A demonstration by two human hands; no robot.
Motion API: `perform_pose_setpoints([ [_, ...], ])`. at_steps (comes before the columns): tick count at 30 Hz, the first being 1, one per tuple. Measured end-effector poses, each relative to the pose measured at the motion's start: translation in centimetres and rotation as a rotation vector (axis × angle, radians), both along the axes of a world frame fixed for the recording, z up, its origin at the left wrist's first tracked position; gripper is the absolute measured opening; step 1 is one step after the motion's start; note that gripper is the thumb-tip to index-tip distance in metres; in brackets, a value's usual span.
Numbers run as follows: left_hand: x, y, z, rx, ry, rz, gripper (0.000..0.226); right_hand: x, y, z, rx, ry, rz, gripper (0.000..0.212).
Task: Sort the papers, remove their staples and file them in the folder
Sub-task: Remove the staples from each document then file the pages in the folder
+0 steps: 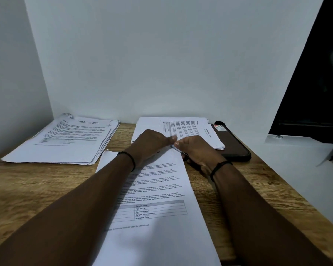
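Head view: nearest, a stapled document (158,189) lies on the tabletop (258,189), its staple apparently not out yet. At its top corner the left hand (150,143) presses down while the right hand (198,150) grips a slim metal tool (178,149). Beyond, 2 stacks (65,139) suggest sorting is underway; the dark folder (233,148) awaits.

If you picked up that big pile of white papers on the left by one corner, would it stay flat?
Probably not. The pile of white printed papers is thin loose sheets with fanned edges, so it would likely droop and slide apart. It looks thick, so likely heavy. On the wooden table, pushing might spread it.
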State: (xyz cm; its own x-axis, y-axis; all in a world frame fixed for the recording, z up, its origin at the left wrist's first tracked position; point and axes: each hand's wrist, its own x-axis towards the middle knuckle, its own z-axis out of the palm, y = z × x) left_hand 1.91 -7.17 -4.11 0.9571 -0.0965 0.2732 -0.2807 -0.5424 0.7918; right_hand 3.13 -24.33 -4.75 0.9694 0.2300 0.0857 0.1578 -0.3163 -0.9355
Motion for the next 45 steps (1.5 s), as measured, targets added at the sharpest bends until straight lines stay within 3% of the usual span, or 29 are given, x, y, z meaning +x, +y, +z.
perform_pose_setpoints([
  [3,-0.2,0.2,0.1,-0.021,0.041,-0.038,0.06,-0.2,0.0,0.0,-0.018,-0.023,0.003,0.045],
  [8,-0.2,0.0,0.0,-0.134,0.035,0.033,0.05,-0.2,0.7,0.2,-0.099,-0.093,-0.034,0.029],
  [12,-0.4,0.1,0.1,-0.099,0.036,0.012,0.056,-0.6,0.4,0.2,-0.035,-0.07,-0.028,0.039],
  [16,-0.3,0.2,0.5,0.017,0.039,0.022,0.058,-0.8,-1.1,0.7,-0.026,-0.125,-0.084,0.036],
  [18,-0.1,0.9,0.0,-0.084,0.064,-0.003,0.055,-0.9,-2.5,1.1,-0.237,-0.176,-0.111,0.029],
  [20,0.1,1.5,-0.5,-0.169,0.082,-0.014,0.036,-1.3,-3.5,1.7,-0.488,-0.19,-0.07,0.02],
  [22,0.2,1.7,-0.7,-0.184,0.083,-0.025,0.02,-1.9,-3.7,2.3,-0.614,-0.142,0.03,0.012],
  [25,0.0,1.4,-0.5,-0.185,0.07,-0.024,0.019,-2.2,-2.9,2.8,-0.727,-0.106,0.1,0.01],
  [27,0.0,1.4,-0.4,-0.191,0.069,-0.013,0.021,-2.2,-2.5,3.0,-0.676,-0.172,0.058,0.005],
  [31,-0.2,1.6,-0.2,-0.221,0.062,-0.019,0.021,-2.2,-1.7,2.7,-0.433,-0.31,-0.057,0.044],
  [33,-0.3,1.9,-0.1,-0.257,0.065,-0.034,0.022,-2.6,-1.1,2.6,-0.384,-0.258,-0.024,0.053],
  [38,-0.7,2.1,0.5,-0.259,0.005,-0.04,0.016,-3.4,-1.3,2.5,-0.206,0.051,0.176,0.028],
  [40,-0.7,1.8,0.8,-0.145,-0.131,0.079,0.011,-3.3,-1.4,2.4,-0.14,0.052,0.176,0.024],
  [43,-0.3,1.4,1.7,0.182,-0.391,0.342,0.033,-3.0,-1.0,2.4,-0.023,0.018,0.129,0.028],
  [45,-0.3,0.9,2.8,0.296,-0.553,0.4,0.045,-2.4,-0.9,2.5,0.069,-0.028,0.031,0.033],
])
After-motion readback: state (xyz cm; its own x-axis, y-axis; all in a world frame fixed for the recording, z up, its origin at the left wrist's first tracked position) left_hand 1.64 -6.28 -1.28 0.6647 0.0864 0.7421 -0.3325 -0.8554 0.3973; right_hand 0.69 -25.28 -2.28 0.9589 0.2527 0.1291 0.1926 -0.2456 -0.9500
